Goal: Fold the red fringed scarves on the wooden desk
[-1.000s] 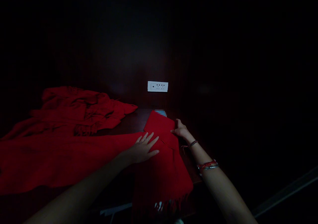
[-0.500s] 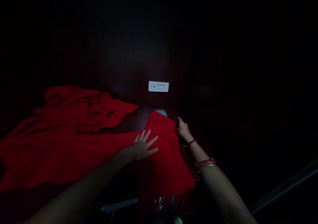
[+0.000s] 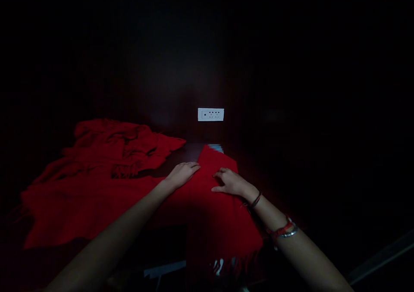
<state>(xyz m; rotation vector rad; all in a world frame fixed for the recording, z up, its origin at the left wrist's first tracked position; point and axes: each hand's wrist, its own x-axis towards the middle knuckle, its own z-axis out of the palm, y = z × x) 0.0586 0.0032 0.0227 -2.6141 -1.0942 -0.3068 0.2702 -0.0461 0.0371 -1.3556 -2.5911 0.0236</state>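
A red fringed cloth (image 3: 223,223) lies across a dark surface, folded at the right so that its fringed end hangs toward me over the front edge. My left hand (image 3: 183,173) rests at the left edge of the folded part, its fingers together and closed on the cloth. My right hand (image 3: 228,182) is on top of the folded part, thumb and fingers apart, with nothing held. Another part of the cloth (image 3: 90,210) stretches out to the left.
A crumpled red cloth (image 3: 129,145) is heaped at the back left. A white socket plate (image 3: 211,114) is on the dark wall. A small pale blue item (image 3: 215,148) lies behind the fold. Much of the surroundings is too dark to make out.
My right hand has moved from beside the cloth's right edge onto its top. My left hand has shifted up slightly, and its spread fingers have come together. The view has shifted a little.
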